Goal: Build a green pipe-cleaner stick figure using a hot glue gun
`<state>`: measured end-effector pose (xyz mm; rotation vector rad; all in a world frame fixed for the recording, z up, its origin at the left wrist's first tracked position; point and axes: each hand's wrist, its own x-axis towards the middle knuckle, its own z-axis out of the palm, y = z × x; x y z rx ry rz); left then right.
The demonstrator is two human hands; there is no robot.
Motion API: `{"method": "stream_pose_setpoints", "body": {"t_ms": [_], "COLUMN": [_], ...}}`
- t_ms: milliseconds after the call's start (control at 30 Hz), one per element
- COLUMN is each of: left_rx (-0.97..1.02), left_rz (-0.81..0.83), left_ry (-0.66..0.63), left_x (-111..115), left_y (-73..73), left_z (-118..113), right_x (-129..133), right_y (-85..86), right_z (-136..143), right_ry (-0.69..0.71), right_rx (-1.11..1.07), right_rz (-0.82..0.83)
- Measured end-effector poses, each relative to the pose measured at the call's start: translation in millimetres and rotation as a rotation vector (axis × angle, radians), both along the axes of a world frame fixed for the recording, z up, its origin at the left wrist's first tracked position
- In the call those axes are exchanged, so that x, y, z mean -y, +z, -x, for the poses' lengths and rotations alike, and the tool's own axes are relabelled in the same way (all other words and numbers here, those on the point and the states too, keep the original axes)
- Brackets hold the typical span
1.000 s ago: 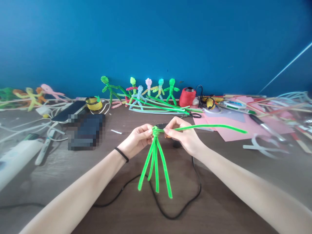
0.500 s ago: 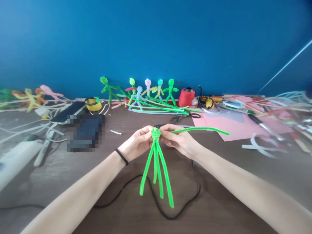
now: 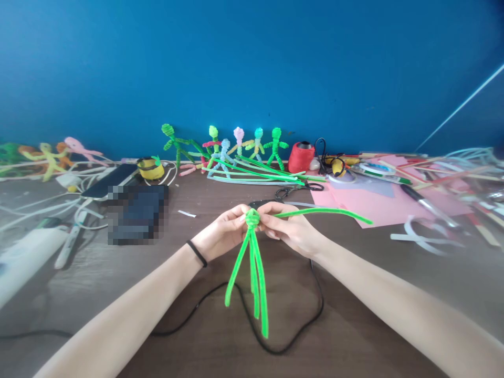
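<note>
Between my two hands, above the table, is a bright green pipe cleaner figure (image 3: 252, 217) with a coiled round head. Several straight green strands hang down from it. My left hand (image 3: 230, 227) pinches the left side of the head with thumb and fingers. On the other side, my right hand (image 3: 289, 226) is closed with its fingertips against the head. A loose green pipe cleaner (image 3: 323, 211) runs out to the right past the right hand. Where its inner end meets the head is covered by my fingers.
Finished pipe cleaner figures (image 3: 276, 144) lean along the blue wall. Green pipe cleaners (image 3: 263, 170), black scissors (image 3: 299, 189), a red thread spool (image 3: 301, 156) and pink paper (image 3: 354, 202) lie ahead. A dark phone-like object (image 3: 139, 212) is at left. A black cord (image 3: 283, 350) loops below my hands.
The green head has turned and dipped slightly between my fingers. Its hanging strands have swung a little left, and the outer end of the loose pipe cleaner sits slightly lower.
</note>
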<state>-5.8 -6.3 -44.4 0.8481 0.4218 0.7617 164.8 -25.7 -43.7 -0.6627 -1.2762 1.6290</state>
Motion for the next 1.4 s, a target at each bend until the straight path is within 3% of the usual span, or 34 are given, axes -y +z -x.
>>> {"method": "stream_pose_setpoints", "body": {"t_ms": [300,767,1067,1400], "left_rx": [-0.039,-0.240,-0.340,-0.447], "left_rz": [0.012,-0.201,-0.230,-0.259], "left_ry": [-0.014,0.065,0.158,0.238], "left_x": [1.8,-1.6,-0.6,-1.2], "left_y": [-0.8,-1.9,4.6,5.7], "left_z": [-1.5,-1.6,-3.2,-3.2], "right_x": [1.9,-0.2,-4.8,-4.4], "right_y": [3.4,0.6,-4.5,1.2], "right_z": [0.7,-3.3,-5.2,-7.2], "right_ry": [0.030,-0.002,-0.140,-0.218], "right_rx": [-0.019,0.017,0.157,0.435], "right_rz": [0.047,-0.014,-0.075,-0.226]}}
